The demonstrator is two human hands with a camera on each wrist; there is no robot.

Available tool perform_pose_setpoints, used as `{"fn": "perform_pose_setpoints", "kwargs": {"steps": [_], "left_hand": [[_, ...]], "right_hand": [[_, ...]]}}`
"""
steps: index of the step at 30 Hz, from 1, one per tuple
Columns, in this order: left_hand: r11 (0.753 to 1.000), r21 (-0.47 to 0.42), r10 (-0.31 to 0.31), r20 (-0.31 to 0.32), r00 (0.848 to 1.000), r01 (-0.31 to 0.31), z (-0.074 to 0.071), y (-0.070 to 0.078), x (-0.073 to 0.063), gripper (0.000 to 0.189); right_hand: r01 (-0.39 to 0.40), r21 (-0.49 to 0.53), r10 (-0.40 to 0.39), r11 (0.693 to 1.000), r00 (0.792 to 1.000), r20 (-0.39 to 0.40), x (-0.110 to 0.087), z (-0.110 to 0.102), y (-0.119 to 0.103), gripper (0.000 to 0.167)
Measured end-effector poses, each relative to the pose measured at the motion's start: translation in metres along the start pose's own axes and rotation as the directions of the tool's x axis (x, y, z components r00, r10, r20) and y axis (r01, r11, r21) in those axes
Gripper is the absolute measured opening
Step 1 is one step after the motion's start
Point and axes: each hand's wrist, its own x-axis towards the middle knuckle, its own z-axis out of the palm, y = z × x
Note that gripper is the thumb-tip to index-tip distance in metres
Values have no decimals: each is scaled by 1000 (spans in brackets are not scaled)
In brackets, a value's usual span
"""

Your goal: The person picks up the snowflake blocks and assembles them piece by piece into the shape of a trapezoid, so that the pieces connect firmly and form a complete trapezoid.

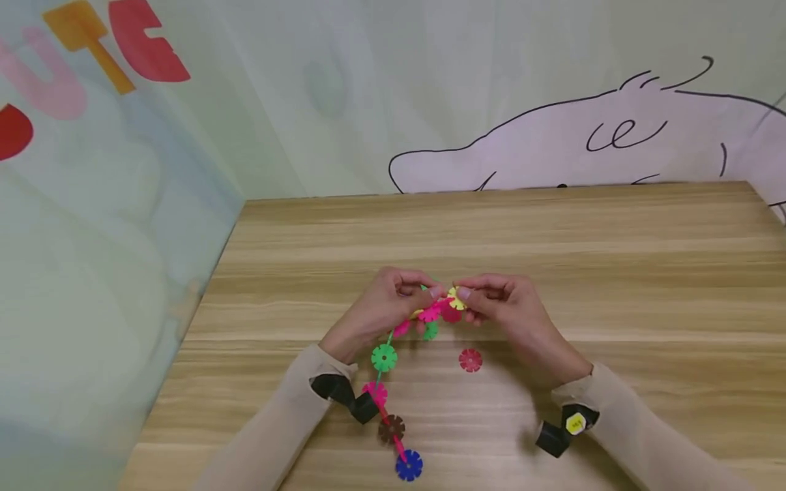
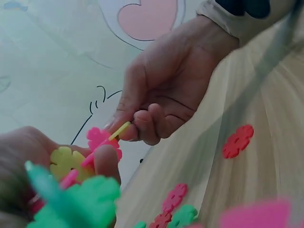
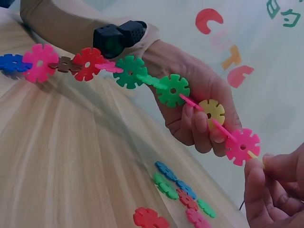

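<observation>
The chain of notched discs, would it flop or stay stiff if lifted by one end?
The chain probably stays fairly stiff with slight give, since it runs in a gentle curve without folding. It's likely light: its discs look thin. Twisting might part joints, which appear slotted together.

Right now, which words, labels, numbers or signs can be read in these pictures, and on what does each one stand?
"CUTE": large coloured letters on the wall.
"的", probably: a green character on the wall, at the corner of the right wrist view.
Yellow sticker on the black right-wrist device: marks too small to read.
</observation>
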Motion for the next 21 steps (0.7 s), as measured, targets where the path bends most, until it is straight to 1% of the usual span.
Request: {"fn": "perform_pose_setpoints", "kwargs": {"steps": [4, 6, 7, 8, 9, 10, 11, 12, 14, 15, 16, 17, 18, 19, 21], "left_hand": [[999, 38, 28, -23, 999, -27, -4, 1, 1, 25], [999, 32, 15, -29, 999, -14, -6, 2, 0, 28], [999, 37, 10, -42, 999, -8, -7, 3, 0, 30], [999, 48, 6, -56, 998, -4, -8, 4, 1, 33], [999, 52, 5, -67, 998, -1, -8, 5, 1, 35], [998, 58, 6, -73, 997, -2, -8, 5, 1, 37], [998, 57, 9, -73, 997, -5, -9, 6, 1, 40], [998, 57, 18, -72, 997, -13, -9, 6, 2, 42], [999, 44, 30, -58, 998, -27, -11, 7, 2, 48], [999, 27, 32, -47, 998, -31, -11, 8, 2, 50], [1000, 7, 30, -34, 999, -29, -12, 8, 2, 52], [1000, -9, 26, -25, 999, -26, -13, 8, 2, 54], [1000, -23, 20, -16, 1000, -20, -14, 9, 1, 56], [999, -30, 11, -12, 1000, -12, -14, 9, 0, 57], [999, -36, -4, -9, 1000, 3, -15, 9, -1, 58]], "right_hand": [[-16, 9, 16, 1000, 1000, -8, 1, -4, 1, 37], [-31, 2, 31, 1000, 1000, -6, -1, -8, 3, 38], [-31, -20, 31, 999, 1000, -2, -4, -11, 4, 37], [-25, -75, 26, 997, 1000, 4, -8, -14, 5, 36], [-11, -160, 13, 987, 1000, 14, -12, -16, 7, 33], [19, -260, -9, 965, 999, 39, -17, -18, 9, 30], [61, -367, -37, 928, 997, 73, -23, -19, 11, 27], [115, -473, -72, 874, 991, 109, -29, -20, 13, 24], [220, -645, -134, 732, 974, 180, -39, -19, 18, 21], [259, -695, -155, 671, 965, 211, -43, -18, 20, 21], [290, -719, -171, 631, 957, 236, -46, -16, 21, 21], [309, -739, -185, 598, 951, 248, -48, -13, 23, 21], [318, -754, -192, 575, 948, 253, -48, -11, 23, 21], [322, -765, -195, 557, 947, 256, -48, -8, 24, 21], [324, -777, -195, 539, 946, 260, -47, -4, 23, 21]]}}
